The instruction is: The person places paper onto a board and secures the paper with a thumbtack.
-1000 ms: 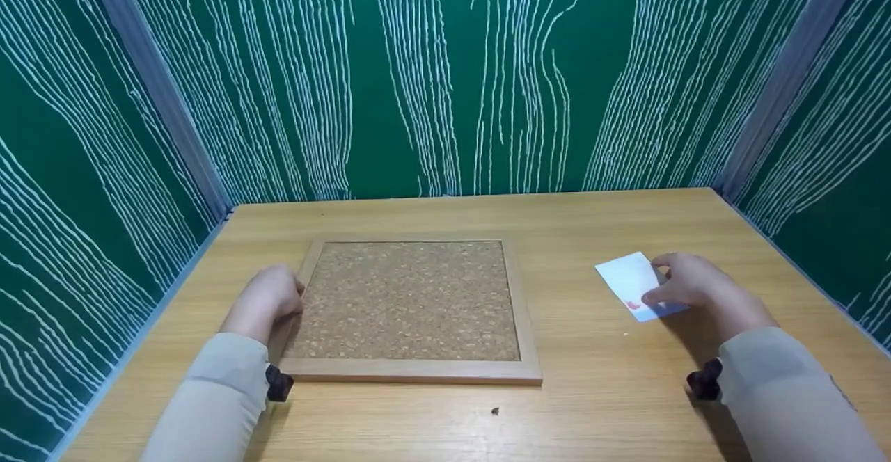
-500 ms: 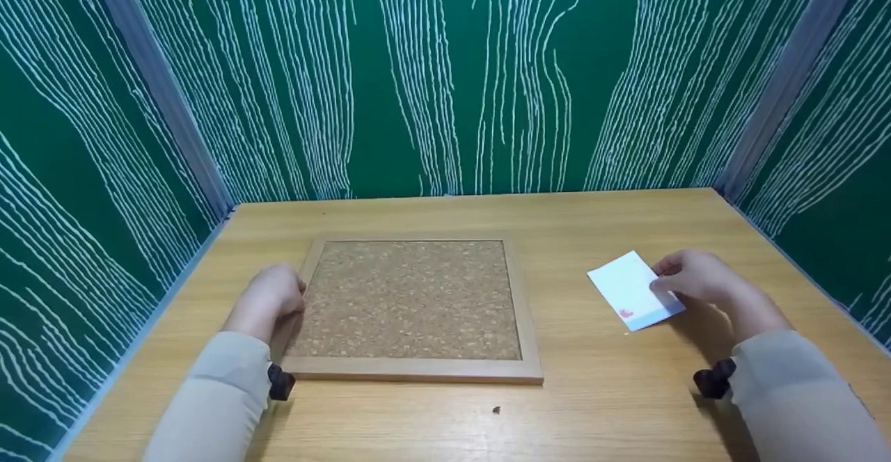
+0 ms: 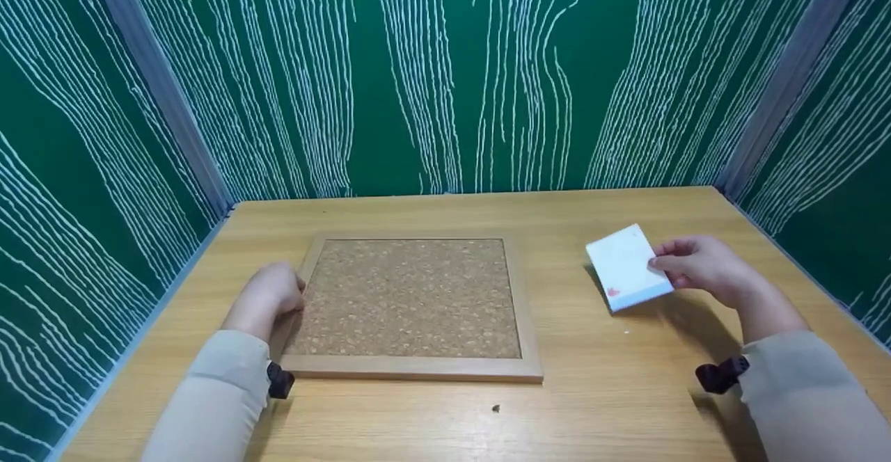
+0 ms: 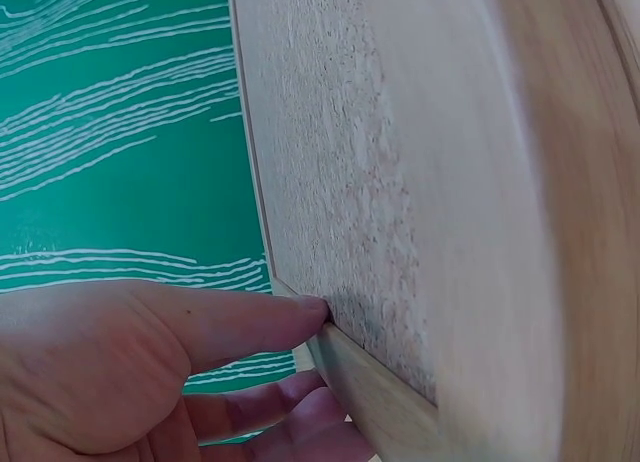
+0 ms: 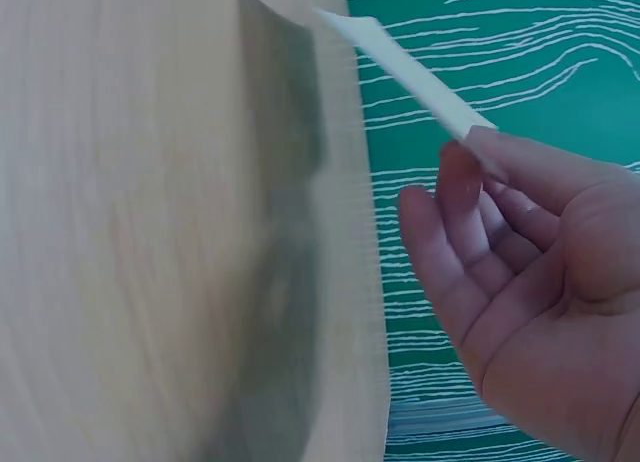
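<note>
A wood-framed cork board (image 3: 411,295) lies flat on the wooden table (image 3: 612,392), left of centre. My left hand (image 3: 296,291) holds its left frame edge. In the left wrist view the thumb (image 4: 200,327) sits on top of the frame (image 4: 380,402) and the fingers lie under it. My right hand (image 3: 665,267) pinches a white card (image 3: 626,267) by its right edge. The card is tilted, off the table, and has a small red mark near its lower left corner. The right wrist view shows the card (image 5: 410,77) edge-on, between the thumb and fingertips of that hand (image 5: 472,157).
Green walls with white wavy lines close in the table on the left (image 3: 83,170), back (image 3: 452,79) and right (image 3: 835,135). A tiny dark speck (image 3: 495,409) lies on the table in front of the board. Black wrist straps (image 3: 720,375) show at both sleeves.
My right hand has picked the white card up off the table, raising it and moving it slightly away from me. The left hand and cork board have not moved.
</note>
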The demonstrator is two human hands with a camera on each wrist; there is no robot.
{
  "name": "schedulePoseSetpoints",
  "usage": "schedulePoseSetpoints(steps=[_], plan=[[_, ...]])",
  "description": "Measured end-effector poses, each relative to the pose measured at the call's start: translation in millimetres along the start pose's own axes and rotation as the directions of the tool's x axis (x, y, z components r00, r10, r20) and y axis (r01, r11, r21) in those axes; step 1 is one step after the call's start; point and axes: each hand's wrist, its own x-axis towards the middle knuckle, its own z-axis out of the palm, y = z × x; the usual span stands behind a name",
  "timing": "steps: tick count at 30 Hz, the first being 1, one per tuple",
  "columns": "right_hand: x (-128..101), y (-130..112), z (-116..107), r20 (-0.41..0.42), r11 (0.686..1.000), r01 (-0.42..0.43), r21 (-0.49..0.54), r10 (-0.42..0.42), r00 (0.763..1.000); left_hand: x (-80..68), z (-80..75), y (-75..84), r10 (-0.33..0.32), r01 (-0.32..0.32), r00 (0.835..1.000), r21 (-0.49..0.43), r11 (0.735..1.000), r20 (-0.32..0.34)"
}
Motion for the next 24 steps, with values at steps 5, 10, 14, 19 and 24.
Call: schedulePoseSetpoints(steps=[5,10,14,19,24], plan=[[-1.9,-6.6,-0.8,-0.032,0.988,0.027,0.150,-0.022,0.999,0.3,-0.6,0.3,0.025,-0.025,1.000,0.012,1.000,-0.005],[-3.7,-11.6,-2.2,-0.069,0.976,0.026,0.218,-0.011,0.998,-1.6,1.5,1.0,0.005,-0.005,1.000,-0.013,1.000,-0.008],[-6.0,-15.7,-3.5,-0.106,0.970,0.038,0.241,-0.013,0.994,-2.4,2.1,1.1,-0.008,0.008,1.000,-0.024,1.000,-0.008],[-4.8,-20.0,0.9,-0.118,0.951,0.084,0.298,-0.050,0.992,-2.6,0.9,0.2,0.013,-0.013,1.000,0.020,1.000,-0.021],[1.7,-26.0,14.9,-0.102,0.948,0.097,0.304,-0.069,0.992,-2.6,0.3,-0.8,0.018,-0.018,1.000,0.022,1.000,-0.020]])
